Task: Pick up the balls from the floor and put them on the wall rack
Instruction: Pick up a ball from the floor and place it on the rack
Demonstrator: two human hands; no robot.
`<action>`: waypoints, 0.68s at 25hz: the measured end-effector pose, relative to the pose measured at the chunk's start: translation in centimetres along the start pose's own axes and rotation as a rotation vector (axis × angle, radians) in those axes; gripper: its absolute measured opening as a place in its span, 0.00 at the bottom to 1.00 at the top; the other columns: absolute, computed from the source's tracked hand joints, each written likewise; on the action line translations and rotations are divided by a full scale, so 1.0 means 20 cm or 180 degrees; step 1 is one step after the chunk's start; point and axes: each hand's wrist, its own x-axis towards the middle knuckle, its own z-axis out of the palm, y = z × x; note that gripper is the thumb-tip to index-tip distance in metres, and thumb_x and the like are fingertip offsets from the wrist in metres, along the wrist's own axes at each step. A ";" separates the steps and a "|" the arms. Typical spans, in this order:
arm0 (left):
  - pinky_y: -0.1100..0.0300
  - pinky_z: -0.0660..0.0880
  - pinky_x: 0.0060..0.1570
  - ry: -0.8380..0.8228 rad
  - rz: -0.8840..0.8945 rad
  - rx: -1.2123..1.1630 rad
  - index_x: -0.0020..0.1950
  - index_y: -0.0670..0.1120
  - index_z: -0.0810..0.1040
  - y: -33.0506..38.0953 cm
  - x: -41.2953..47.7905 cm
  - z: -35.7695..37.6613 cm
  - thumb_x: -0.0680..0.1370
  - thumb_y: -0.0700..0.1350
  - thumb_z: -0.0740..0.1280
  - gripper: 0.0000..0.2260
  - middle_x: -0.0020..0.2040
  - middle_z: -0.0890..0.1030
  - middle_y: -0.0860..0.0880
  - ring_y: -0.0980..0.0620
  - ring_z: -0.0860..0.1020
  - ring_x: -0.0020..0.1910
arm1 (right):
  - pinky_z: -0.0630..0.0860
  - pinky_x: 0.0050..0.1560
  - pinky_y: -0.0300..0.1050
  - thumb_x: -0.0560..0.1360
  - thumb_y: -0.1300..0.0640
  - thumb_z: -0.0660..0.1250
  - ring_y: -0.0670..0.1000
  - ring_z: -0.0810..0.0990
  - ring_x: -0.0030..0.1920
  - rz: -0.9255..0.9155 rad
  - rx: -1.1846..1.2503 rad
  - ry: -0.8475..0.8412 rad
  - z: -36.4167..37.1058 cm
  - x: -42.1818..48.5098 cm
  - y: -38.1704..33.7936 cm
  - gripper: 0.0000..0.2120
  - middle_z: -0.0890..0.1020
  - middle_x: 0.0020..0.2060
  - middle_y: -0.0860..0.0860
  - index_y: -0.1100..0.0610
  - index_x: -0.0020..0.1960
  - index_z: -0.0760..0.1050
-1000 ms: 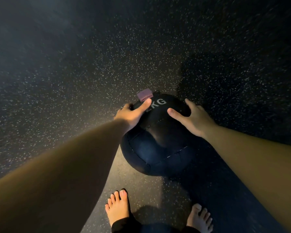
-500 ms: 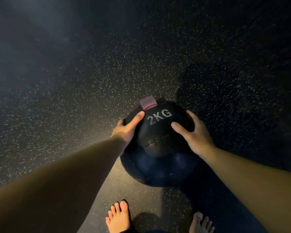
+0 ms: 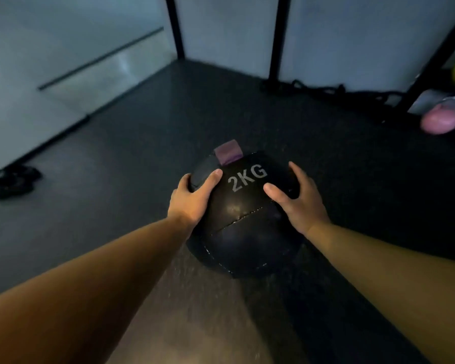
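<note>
Far L, a dark tangled heap (image 3: pixel 12 179) lies on the floor (image 3: pixel 142 143) by the wall base. L hand (image 3: pixel 192 199) grips the L side of the black 2KG ball (image 3: pixel 243 219), thumb on top, w/ a purple tab (image 3: pixel 227 152) at the ball's far edge; R hand (image 3: pixel 301 203) clamps the R side, ball held between both, in front of the person. Far R, blurred pink object (image 3: pixel 440 122) sits beside black rack posts (image 3: pixel 431 64); can't tell what it is.

Black stitched medicine ball (image 3: pixel 243 219), marked "2KG", purple tab (image 3: pixel 227 152) on top, held between left hand (image 3: pixel 192 199) and right hand (image 3: pixel 301 203) above dark floor (image 3: pixel 142 143); black rack uprights (image 3: pixel 276 38) stand against pale wall (image 3: pixel 352 35).
</note>
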 end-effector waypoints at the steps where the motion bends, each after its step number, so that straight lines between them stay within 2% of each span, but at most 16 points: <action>1: 0.70 0.76 0.47 0.0006 0.0229 0.0002 0.67 0.66 0.75 0.27 -0.04 0.02 0.51 0.85 0.71 0.48 0.58 0.80 0.62 0.62 0.82 0.53 | 0.66 0.66 0.51 0.57 0.21 0.70 0.53 0.67 0.74 -0.0140 0.0016 0.0121 -0.17 0.04 -0.21 0.57 0.63 0.78 0.49 0.38 0.80 0.58; 2: 0.74 0.73 0.39 -0.0007 0.0449 0.0026 0.57 0.70 0.77 0.56 -0.10 0.05 0.50 0.86 0.70 0.40 0.54 0.80 0.65 0.67 0.81 0.47 | 0.65 0.66 0.49 0.57 0.20 0.70 0.52 0.67 0.74 -0.0312 0.0045 0.0247 -0.36 0.06 -0.43 0.57 0.64 0.77 0.49 0.38 0.81 0.58; 3: 0.76 0.72 0.36 -0.0017 0.0666 0.0031 0.50 0.72 0.78 0.84 -0.16 0.08 0.50 0.86 0.69 0.34 0.52 0.81 0.65 0.69 0.81 0.43 | 0.65 0.65 0.47 0.57 0.20 0.70 0.52 0.68 0.73 -0.0467 0.0061 0.0346 -0.56 0.08 -0.65 0.57 0.64 0.77 0.49 0.39 0.81 0.58; 4: 0.75 0.74 0.37 -0.0058 0.0873 0.0026 0.47 0.74 0.78 1.12 -0.23 0.12 0.50 0.86 0.69 0.30 0.53 0.82 0.64 0.70 0.82 0.44 | 0.65 0.65 0.46 0.57 0.20 0.69 0.52 0.68 0.73 -0.0598 0.0075 0.0430 -0.75 0.09 -0.87 0.57 0.64 0.77 0.49 0.38 0.81 0.57; 5: 0.71 0.77 0.42 -0.0104 0.1084 0.0022 0.49 0.75 0.79 1.37 -0.32 0.16 0.51 0.85 0.69 0.30 0.56 0.84 0.61 0.67 0.83 0.47 | 0.65 0.65 0.46 0.58 0.19 0.69 0.52 0.68 0.73 -0.0724 0.0058 0.0536 -0.93 0.07 -1.06 0.57 0.64 0.77 0.49 0.38 0.81 0.57; 7: 0.55 0.82 0.59 -0.0205 0.1559 -0.0011 0.62 0.66 0.81 1.91 -0.54 0.29 0.52 0.86 0.69 0.43 0.63 0.84 0.52 0.54 0.84 0.57 | 0.64 0.65 0.45 0.59 0.19 0.68 0.53 0.70 0.72 -0.1035 0.0066 0.0889 -1.34 0.01 -1.46 0.56 0.65 0.75 0.50 0.38 0.81 0.57; 9: 0.46 0.79 0.67 -0.0231 0.1982 -0.0026 0.70 0.59 0.78 2.36 -0.74 0.42 0.51 0.87 0.68 0.53 0.66 0.83 0.49 0.47 0.83 0.63 | 0.63 0.64 0.43 0.59 0.19 0.67 0.54 0.70 0.71 -0.1334 0.0026 0.1265 -1.71 -0.06 -1.75 0.55 0.67 0.74 0.51 0.38 0.80 0.58; 11: 0.45 0.78 0.68 -0.0316 0.2321 -0.0071 0.72 0.59 0.77 2.70 -0.90 0.55 0.51 0.88 0.66 0.55 0.66 0.82 0.49 0.45 0.82 0.63 | 0.62 0.65 0.42 0.59 0.18 0.66 0.54 0.70 0.71 -0.1580 -0.0058 0.1542 -2.04 -0.12 -1.97 0.54 0.67 0.74 0.52 0.39 0.80 0.59; 13: 0.46 0.78 0.67 -0.0429 0.2613 -0.0227 0.68 0.60 0.77 2.96 -1.00 0.67 0.52 0.88 0.66 0.51 0.63 0.83 0.51 0.46 0.82 0.61 | 0.62 0.66 0.42 0.59 0.17 0.66 0.54 0.71 0.72 -0.1759 -0.0156 0.1784 -2.29 -0.16 -2.15 0.55 0.67 0.74 0.52 0.38 0.80 0.59; 15: 0.47 0.79 0.65 -0.0581 0.2842 -0.0391 0.61 0.60 0.78 3.17 -1.05 0.80 0.53 0.87 0.66 0.46 0.59 0.84 0.53 0.47 0.83 0.60 | 0.64 0.70 0.45 0.58 0.17 0.67 0.55 0.70 0.73 -0.1893 -0.0287 0.2024 -2.49 -0.16 -2.29 0.56 0.66 0.75 0.52 0.37 0.80 0.58; 17: 0.46 0.78 0.66 -0.0695 0.3007 -0.0553 0.61 0.60 0.78 3.35 -1.04 0.92 0.53 0.87 0.66 0.45 0.61 0.83 0.51 0.46 0.82 0.61 | 0.66 0.72 0.50 0.59 0.19 0.68 0.56 0.70 0.73 -0.2017 -0.0422 0.2204 -2.65 -0.11 -2.38 0.54 0.65 0.75 0.53 0.36 0.80 0.58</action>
